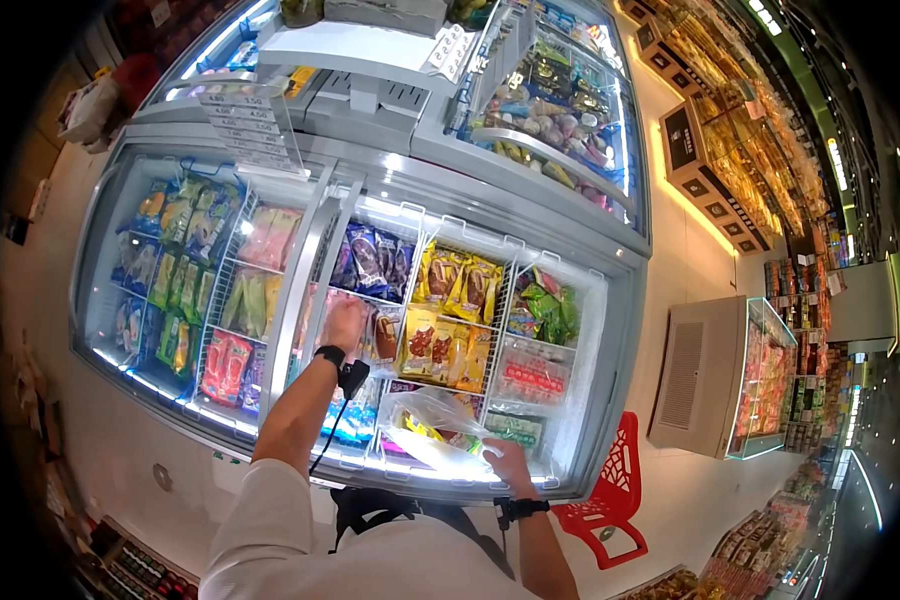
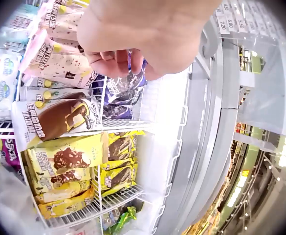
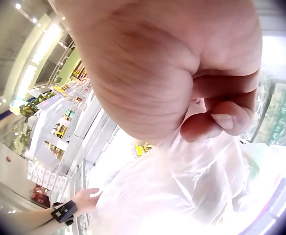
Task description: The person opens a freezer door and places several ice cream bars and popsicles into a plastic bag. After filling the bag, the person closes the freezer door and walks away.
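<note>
My left hand (image 1: 345,325) is over the freezer's middle-left compartment, beside pink ice-cream packs and below dark purple packs (image 1: 373,262). In the left wrist view the hand (image 2: 143,34) has bent fingers close to the pink packs (image 2: 55,61); no pack shows in its grip. The right wrist view shows this hand (image 3: 87,199) with its fingers loosely extended. My right hand (image 1: 510,465) pinches the edge of a clear plastic bag (image 1: 450,455) low in the freezer, with yellow packs inside it. Close up, the thumb and fingers of that hand (image 3: 177,68) curl onto the bag (image 3: 167,181).
Wire dividers separate yellow packs (image 1: 432,345), green packs (image 1: 545,310) and white-and-red packs (image 1: 535,378). The sliding lid's frame (image 1: 305,270) stands left of my left hand. A price board (image 1: 255,130) rises behind. A red chair-like object (image 1: 615,490) is at right.
</note>
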The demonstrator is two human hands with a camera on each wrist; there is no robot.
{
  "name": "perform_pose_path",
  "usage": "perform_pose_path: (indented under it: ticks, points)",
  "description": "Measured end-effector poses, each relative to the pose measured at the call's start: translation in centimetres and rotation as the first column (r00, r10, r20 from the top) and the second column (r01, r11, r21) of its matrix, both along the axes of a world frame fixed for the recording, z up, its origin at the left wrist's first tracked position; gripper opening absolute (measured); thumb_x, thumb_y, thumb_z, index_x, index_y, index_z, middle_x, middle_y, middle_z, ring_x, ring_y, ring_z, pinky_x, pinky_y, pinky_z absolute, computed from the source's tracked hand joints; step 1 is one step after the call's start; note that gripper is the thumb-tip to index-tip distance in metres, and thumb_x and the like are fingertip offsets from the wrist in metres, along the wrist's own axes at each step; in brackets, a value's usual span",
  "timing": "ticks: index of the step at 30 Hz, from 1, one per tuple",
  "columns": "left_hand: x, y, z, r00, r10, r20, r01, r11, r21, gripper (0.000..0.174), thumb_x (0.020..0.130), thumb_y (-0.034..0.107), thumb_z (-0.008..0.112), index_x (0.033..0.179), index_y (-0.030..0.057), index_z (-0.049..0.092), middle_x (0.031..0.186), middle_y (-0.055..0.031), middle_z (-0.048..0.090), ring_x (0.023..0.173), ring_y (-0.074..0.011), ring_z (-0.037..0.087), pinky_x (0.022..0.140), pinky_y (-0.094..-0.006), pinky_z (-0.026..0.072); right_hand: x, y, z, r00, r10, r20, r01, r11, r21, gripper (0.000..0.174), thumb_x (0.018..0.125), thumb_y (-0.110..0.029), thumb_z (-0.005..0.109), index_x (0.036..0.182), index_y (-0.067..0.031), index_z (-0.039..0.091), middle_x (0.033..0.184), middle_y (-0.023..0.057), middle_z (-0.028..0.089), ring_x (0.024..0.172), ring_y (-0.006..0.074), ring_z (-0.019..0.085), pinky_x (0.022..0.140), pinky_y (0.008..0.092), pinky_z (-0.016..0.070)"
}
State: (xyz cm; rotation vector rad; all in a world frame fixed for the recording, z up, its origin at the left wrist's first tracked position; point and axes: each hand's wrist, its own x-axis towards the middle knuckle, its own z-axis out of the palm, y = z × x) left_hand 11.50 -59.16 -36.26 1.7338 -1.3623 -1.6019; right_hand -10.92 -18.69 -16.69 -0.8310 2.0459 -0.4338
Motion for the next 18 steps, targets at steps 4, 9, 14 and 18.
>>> perform_pose_path:
  ticks: [4, 9, 14, 18]
  points:
    - [-2.2, -1.7, 2.1, 0.992, -0.026, 0.126, 0.031, 0.999, -0.038, 0.033, 0.087, 0.018, 0.055, 0.113, -0.0001, 0.064, 0.104, -0.0121, 0.067, 0.091, -0.0213, 0.062, 0.080, -0.0340, 0.0478, -0.4, -1.0, -0.2, 0.995, -0.069, 0.066, 0.064, 0.995, 0.073, 0.028, 0.085, -0.023, 0.063, 0.107, -0.0083, 0.072, 0.100, 0.0165, 0.071, 0.090, 0.0277, 0.068, 0.083, 0.0342, 0.0506]
    - [-4.5, -5.6, -4.0, 0.974, 0.094, 0.207, -0.078, 0.994, -0.082, 0.042, 0.080, 0.015, 0.062, 0.118, -0.0029, 0.059, 0.107, -0.0195, 0.068, 0.105, -0.0314, 0.063, 0.091, -0.0356, 0.0479, -1.1, -1.5, -0.7, 0.995, -0.059, 0.075, 0.051, 0.993, 0.107, 0.023, 0.089, -0.022, 0.063, 0.106, -0.0087, 0.073, 0.097, 0.0138, 0.072, 0.088, 0.0197, 0.068, 0.080, 0.0308, 0.0501]
    - [-6.6, -8.6, -4.6, 0.980, 0.153, 0.126, -0.170, 0.975, 0.145, 0.058, 0.082, 0.017, 0.065, 0.131, -0.0068, 0.045, 0.100, -0.0183, 0.067, 0.081, -0.0260, 0.069, 0.064, -0.0340, 0.0562, -1.7, -2.8, -0.4, 0.968, -0.170, 0.186, 0.129, 0.968, 0.217, 0.022, 0.089, -0.019, 0.064, 0.106, -0.0072, 0.073, 0.096, 0.0107, 0.073, 0.087, 0.0163, 0.067, 0.079, 0.0297, 0.0497]
    - [-7.3, -10.2, -6.1, 0.984, 0.131, 0.122, -0.157, 0.960, 0.232, 0.061, 0.086, 0.018, 0.066, 0.131, -0.0116, 0.038, 0.098, -0.0189, 0.065, 0.070, -0.0254, 0.069, 0.056, -0.0330, 0.0587, -2.5, -3.3, -0.8, 0.955, -0.198, 0.220, 0.144, 0.961, 0.237, 0.021, 0.090, -0.017, 0.064, 0.106, -0.0060, 0.073, 0.097, 0.0086, 0.073, 0.089, 0.0143, 0.066, 0.080, 0.0282, 0.0493]
